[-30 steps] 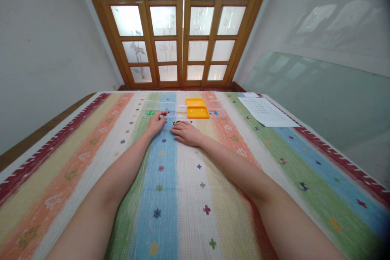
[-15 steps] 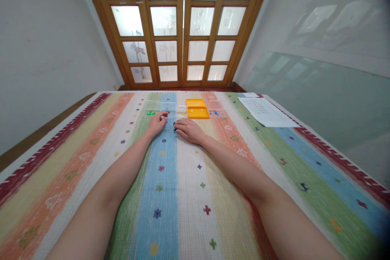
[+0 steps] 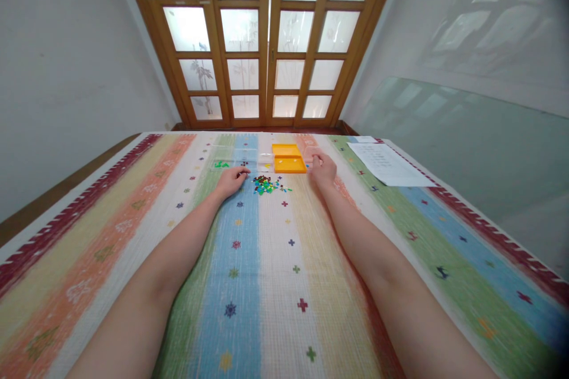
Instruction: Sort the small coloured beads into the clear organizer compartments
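A small heap of tiny coloured pieces (image 3: 267, 184) lies on the striped cloth (image 3: 267, 284) between my hands. My left hand (image 3: 231, 180) rests on the cloth just left of the heap, fingers curled, fingertips near a clear tray (image 3: 242, 161). My right hand (image 3: 323, 169) has reached to a clear tray (image 3: 313, 158) right of the orange tray (image 3: 288, 162), with its fingers bent over the tray's edge. Whether it holds a piece is too small to see. Green pieces (image 3: 221, 164) lie in a clear tray at the left.
A white printed sheet (image 3: 386, 161) lies at the far right of the cloth. A glass pane (image 3: 466, 148) leans along the right wall. Wooden glazed doors (image 3: 267, 41) stand behind the far edge of the cloth.
My right hand left the heap of pieces, which it was covering, and moved right to the clear tray beside the orange one. The heap now shows. My left hand barely moved.
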Motion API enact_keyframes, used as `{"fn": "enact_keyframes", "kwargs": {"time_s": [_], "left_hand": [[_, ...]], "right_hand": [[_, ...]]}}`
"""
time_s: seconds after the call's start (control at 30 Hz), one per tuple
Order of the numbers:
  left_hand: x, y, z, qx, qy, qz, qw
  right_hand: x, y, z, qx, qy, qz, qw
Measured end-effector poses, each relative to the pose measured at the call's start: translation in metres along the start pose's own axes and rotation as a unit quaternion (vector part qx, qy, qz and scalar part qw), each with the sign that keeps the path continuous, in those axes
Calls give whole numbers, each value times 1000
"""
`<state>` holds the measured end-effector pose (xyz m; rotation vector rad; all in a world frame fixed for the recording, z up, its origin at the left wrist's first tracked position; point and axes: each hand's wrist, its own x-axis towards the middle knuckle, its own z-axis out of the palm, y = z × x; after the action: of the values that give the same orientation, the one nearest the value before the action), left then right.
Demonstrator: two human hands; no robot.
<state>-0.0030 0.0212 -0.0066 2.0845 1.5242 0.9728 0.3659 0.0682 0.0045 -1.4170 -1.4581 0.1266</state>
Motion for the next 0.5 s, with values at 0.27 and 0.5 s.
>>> {"fn": "enact_keyframes", "kwargs": {"time_s": [0.27,0.5], "left_hand": [[0,1,-1,25,-26,28,999],[-1,3,-2,38,-33,32,998]], "right_hand": [[-5,-7,3,20,12,-15,1000],[-14,-23,13,0,1,-91,996]]}}
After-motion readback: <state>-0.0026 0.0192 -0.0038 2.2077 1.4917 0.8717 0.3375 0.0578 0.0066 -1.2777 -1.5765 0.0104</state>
